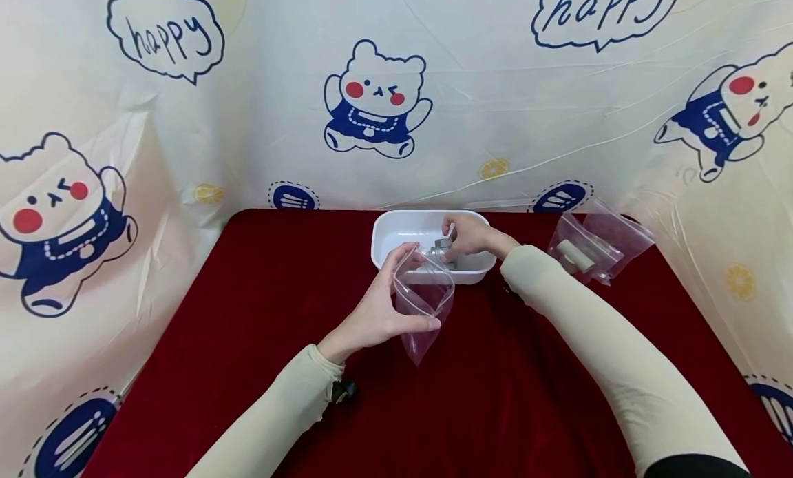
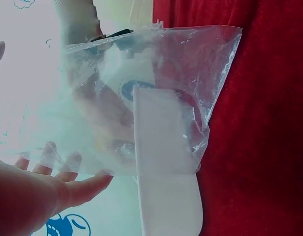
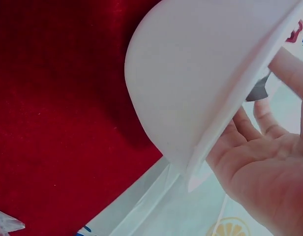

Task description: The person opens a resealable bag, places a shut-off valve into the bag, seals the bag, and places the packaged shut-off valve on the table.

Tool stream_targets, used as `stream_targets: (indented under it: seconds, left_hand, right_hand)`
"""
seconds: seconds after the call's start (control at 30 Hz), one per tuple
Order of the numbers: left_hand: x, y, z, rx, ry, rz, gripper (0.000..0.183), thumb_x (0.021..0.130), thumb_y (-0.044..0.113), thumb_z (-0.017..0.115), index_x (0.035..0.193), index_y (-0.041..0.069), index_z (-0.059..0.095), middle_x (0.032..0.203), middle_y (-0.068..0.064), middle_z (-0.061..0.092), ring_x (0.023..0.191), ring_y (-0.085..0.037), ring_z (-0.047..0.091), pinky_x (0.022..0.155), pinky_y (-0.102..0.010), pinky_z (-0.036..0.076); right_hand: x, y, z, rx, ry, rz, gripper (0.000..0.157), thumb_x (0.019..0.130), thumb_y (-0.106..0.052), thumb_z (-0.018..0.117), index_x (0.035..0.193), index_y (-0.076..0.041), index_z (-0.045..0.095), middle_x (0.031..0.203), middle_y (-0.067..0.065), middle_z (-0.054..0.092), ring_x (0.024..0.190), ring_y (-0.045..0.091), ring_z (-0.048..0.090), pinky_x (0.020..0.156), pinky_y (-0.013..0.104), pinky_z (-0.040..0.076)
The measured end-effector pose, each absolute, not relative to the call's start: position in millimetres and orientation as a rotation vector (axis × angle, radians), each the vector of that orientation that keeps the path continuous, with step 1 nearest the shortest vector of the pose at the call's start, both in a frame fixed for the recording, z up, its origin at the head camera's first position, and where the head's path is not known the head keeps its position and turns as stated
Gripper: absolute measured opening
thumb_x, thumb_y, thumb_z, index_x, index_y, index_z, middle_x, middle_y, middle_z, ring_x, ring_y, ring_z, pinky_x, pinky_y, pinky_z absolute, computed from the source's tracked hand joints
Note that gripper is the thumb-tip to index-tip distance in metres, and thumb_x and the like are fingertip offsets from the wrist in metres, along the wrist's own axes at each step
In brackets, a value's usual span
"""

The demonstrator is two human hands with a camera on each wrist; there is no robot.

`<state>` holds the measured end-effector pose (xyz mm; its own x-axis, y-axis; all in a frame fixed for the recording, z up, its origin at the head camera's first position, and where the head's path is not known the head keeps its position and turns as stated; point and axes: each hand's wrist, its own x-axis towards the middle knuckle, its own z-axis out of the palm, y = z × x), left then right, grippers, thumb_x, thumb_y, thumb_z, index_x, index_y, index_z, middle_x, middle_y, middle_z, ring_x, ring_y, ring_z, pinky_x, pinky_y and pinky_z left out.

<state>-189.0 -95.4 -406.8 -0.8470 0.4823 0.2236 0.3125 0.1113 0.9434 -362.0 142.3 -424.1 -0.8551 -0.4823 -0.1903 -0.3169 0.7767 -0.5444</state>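
Note:
A clear zip-lock bag (image 1: 424, 295) hangs from my left hand (image 1: 372, 309), which grips it with the thumb on the near side and the fingers by its mouth. In the left wrist view the clear bag (image 2: 186, 64) spreads in front of the white plastic tub (image 2: 171, 206). My right hand (image 1: 469, 235) reaches over the tub (image 1: 396, 223), just beyond the bag. Between its thumb and fingers it pinches a small grey metal piece (image 1: 442, 244), also seen as a dark grey piece (image 3: 258, 92) in the right wrist view. Other metal pieces near its fingertips are partly hidden by the bag.
Another clear zip-lock bag (image 1: 610, 240) lies at the back right of the table, with a white cylindrical piece (image 1: 575, 255) inside. Dark red cloth (image 1: 495, 395) covers the table. A printed white curtain (image 1: 471, 120) stands behind and at both sides.

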Motion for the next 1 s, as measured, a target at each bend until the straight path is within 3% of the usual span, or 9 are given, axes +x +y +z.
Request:
stream_targets:
  seconds: [0.1,0.23,0.43,0.73,1.0]
  left_hand:
    - [-189.3,-95.1,-407.4,0.801,2.228,1.839,0.109,0.076,0.021,0.092,0.162,0.025,0.024,0.155,-0.006,0.041,0.145,-0.035,0.036,0.112,-0.060,0.040]
    - [-189.9,-94.8,-408.2,0.801,2.225,1.843,0.109,0.076,0.021,0.092,0.162,0.025,0.024,0.155,-0.009,0.041,0.145,-0.035,0.038,0.111,-0.060,0.041]
    - [-192.0,-93.6,-408.9,0.782,2.219,1.872,0.109,0.075,0.018,0.092,0.161,0.024,0.026,0.154,-0.012,0.042,0.141,-0.032,0.043,0.110,-0.059,0.042]
    - [-193.4,-91.2,-409.2,0.769,2.222,1.888,0.109,0.075,0.016,0.094,0.159,0.024,0.026,0.153,-0.007,0.042,0.143,-0.039,0.040,0.112,-0.057,0.040]
    - [-193.8,-89.7,-409.0,0.778,2.242,1.898,0.113,0.074,0.015,0.094,0.161,0.020,0.022,0.152,-0.008,0.043,0.141,-0.032,0.042,0.115,-0.059,0.036]
  right_hand:
    - [-361.6,141.7,-424.4,-0.652,2.631,-0.706,0.049,0.076,-0.013,0.091,0.112,0.005,0.064,0.100,0.016,0.074,0.092,0.025,0.066,0.083,0.035,0.052]
    - [-361.4,143.6,-424.3,-0.728,2.605,-0.660,0.037,0.077,-0.013,0.089,0.105,0.005,0.073,0.092,0.009,0.073,0.085,0.021,0.061,0.081,0.033,0.051]
    - [-358.8,147.3,-421.1,-0.715,2.503,-0.721,0.033,0.077,-0.010,0.087,0.100,0.001,0.065,0.091,0.008,0.068,0.075,0.017,0.055,0.069,0.028,0.046]
    - [-354.0,148.1,-423.7,-0.769,2.534,-0.736,0.029,0.072,-0.006,0.082,0.095,-0.004,0.063,0.097,0.010,0.075,0.086,0.020,0.060,0.077,0.029,0.047]
    - [-350.2,146.8,-427.1,-0.766,2.579,-0.815,0.033,0.072,-0.009,0.086,0.096,-0.004,0.065,0.096,0.012,0.077,0.088,0.019,0.065,0.079,0.030,0.050]
